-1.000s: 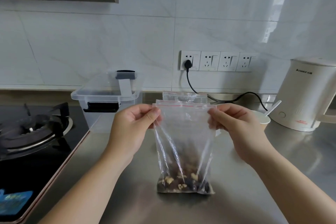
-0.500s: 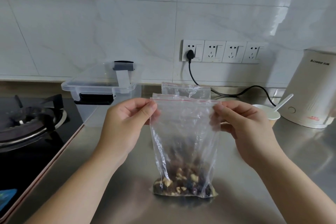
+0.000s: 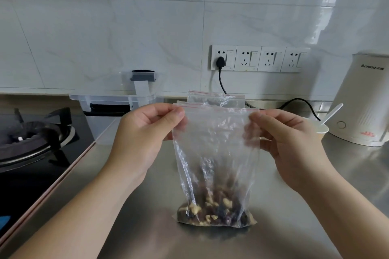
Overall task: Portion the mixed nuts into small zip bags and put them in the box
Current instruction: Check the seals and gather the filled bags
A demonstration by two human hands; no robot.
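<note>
A clear zip bag (image 3: 214, 153) is held upright over the steel counter (image 3: 147, 227), its bottom resting on the surface with the mixed nuts (image 3: 212, 210) settled in the lowest part. The top left corner of the bag is pinched by the left hand (image 3: 145, 139) between thumb and curled fingers, and the top right corner is pinched in the same way by the right hand (image 3: 288, 145), so the red-lined seal strip is stretched flat between them. Compared with the frame half a second ago, the bag is held in nearly the same spot and the grip of both hands is unchanged; the top edge is seen pulled a little straighter, and the scene is shifted only slightly in the view. Behind the bag, a second zip bag (image 3: 216, 99) is seen standing just beyond it. The clear box (image 3: 117, 99) with its lid on is set at the back left of the counter, beside the gas hob (image 3: 35, 139). To the right, a small white cup (image 3: 320, 128) with a white spoon (image 3: 330, 113) is placed in front of a cream kettle (image 3: 364, 99), below a row of wall sockets (image 3: 259, 59).
</note>
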